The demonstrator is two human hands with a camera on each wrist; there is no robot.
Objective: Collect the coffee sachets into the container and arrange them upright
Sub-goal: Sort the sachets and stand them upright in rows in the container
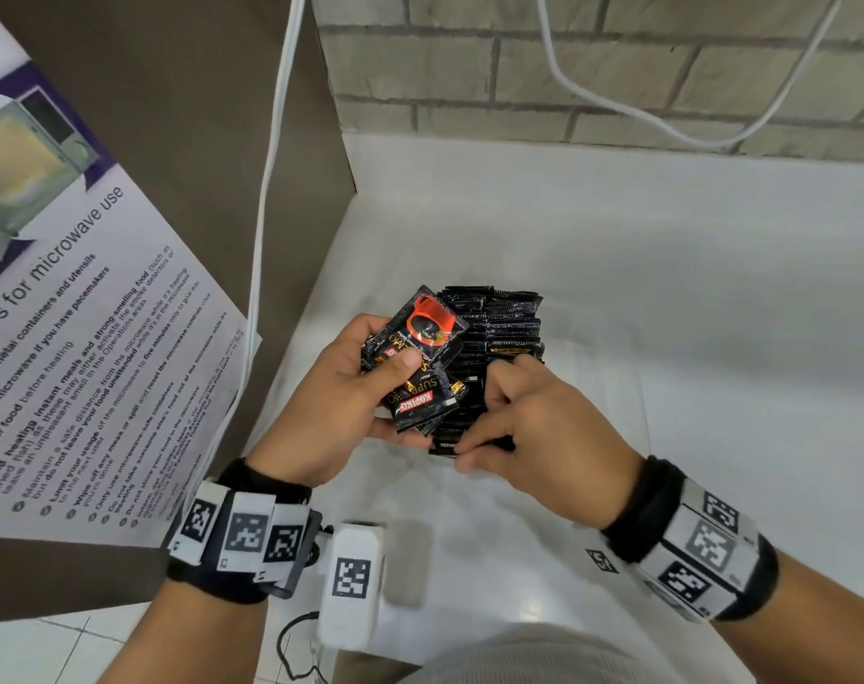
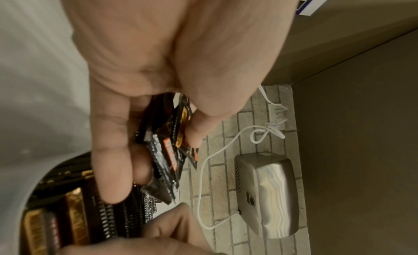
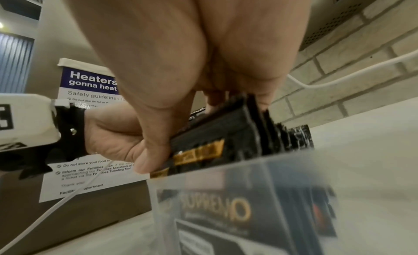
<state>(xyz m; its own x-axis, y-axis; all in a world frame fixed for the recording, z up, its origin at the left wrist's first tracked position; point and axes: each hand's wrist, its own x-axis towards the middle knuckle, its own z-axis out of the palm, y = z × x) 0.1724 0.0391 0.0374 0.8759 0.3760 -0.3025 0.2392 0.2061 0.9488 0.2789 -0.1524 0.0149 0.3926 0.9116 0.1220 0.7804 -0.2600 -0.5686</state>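
Note:
My left hand [image 1: 365, 387] grips a loose bunch of black coffee sachets [image 1: 417, 357], thumb on top; the same bunch [image 2: 167, 151] shows in the left wrist view. A clear plastic container [image 3: 271, 169] on the white counter holds a row of upright black sachets [image 1: 504, 328]. My right hand [image 1: 499, 417] reaches into the near end of that row, with thumb and fingers pinching the top edges of several upright sachets [image 3: 226, 133]. The container's walls are nearly invisible in the head view.
A microwave safety poster [image 1: 74, 338] leans at the left. A white cable [image 1: 267, 199] runs down beside it. A brick wall [image 1: 617, 66] stands behind the counter [image 1: 716, 288], and a steel appliance [image 2: 264, 192] sits by it.

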